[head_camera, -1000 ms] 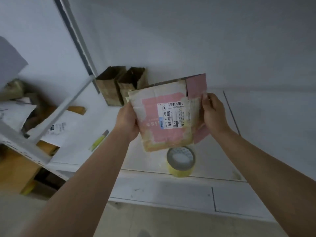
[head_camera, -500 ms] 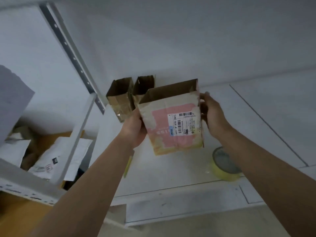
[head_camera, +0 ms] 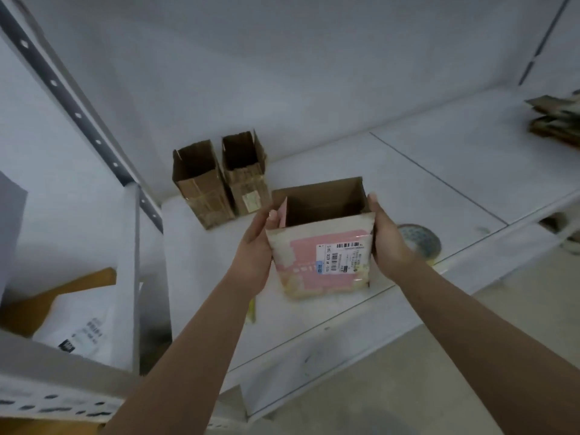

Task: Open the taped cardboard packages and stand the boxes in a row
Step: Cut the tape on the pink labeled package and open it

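Observation:
A pink-and-cream cardboard box [head_camera: 326, 265] with a white barcode label stands upright with its top open, low over the white shelf [head_camera: 408, 171]. My left hand [head_camera: 255, 246] grips its left side, thumb over the rim. My right hand [head_camera: 387, 237] grips its right side. Two open brown boxes [head_camera: 201, 183] [head_camera: 246, 174] stand side by side behind it to the left, near the back wall. The box's bottom edge is close to the shelf; contact cannot be told.
A roll of yellow tape [head_camera: 419, 238] lies on the shelf just right of my right hand. Flattened cardboard pieces [head_camera: 555, 120] are stacked at the far right. A metal upright [head_camera: 72, 111] divides off the left bay, which holds white mailer bags [head_camera: 84, 324].
The box has turned upright and come down toward the shelf, its open top now facing me. The view has swung left, so the tape roll sits right of the box.

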Demonstrator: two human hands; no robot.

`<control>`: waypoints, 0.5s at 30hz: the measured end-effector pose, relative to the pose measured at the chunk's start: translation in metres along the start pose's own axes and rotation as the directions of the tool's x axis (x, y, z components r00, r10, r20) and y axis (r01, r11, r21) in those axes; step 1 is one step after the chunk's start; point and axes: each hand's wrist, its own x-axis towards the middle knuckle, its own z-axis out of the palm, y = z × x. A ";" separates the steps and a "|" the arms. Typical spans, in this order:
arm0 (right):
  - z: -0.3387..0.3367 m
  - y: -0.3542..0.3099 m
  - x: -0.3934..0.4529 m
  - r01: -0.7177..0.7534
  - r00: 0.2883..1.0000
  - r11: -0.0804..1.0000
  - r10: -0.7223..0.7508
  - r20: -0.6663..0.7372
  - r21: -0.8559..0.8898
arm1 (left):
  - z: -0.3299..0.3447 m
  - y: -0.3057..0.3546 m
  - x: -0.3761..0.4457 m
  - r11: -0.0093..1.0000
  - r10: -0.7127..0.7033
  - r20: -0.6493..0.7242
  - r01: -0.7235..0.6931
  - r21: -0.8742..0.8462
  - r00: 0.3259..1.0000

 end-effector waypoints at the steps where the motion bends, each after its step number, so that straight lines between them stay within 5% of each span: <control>1: -0.001 0.001 -0.001 0.001 1.000 1.000 -0.002 -0.017 -0.004 | 0.000 -0.002 -0.002 1.000 0.009 0.013 -0.009 0.013 1.000; 10: -0.010 0.012 -0.006 0.041 0.994 0.993 -0.052 -0.095 -0.110 | 0.006 -0.016 -0.007 0.993 0.088 0.056 -0.083 -0.087 0.995; 15: -0.010 0.008 -0.015 0.161 0.987 0.984 -0.162 -0.014 -0.071 | 0.010 -0.014 -0.008 0.991 0.111 -0.003 -0.111 -0.079 0.994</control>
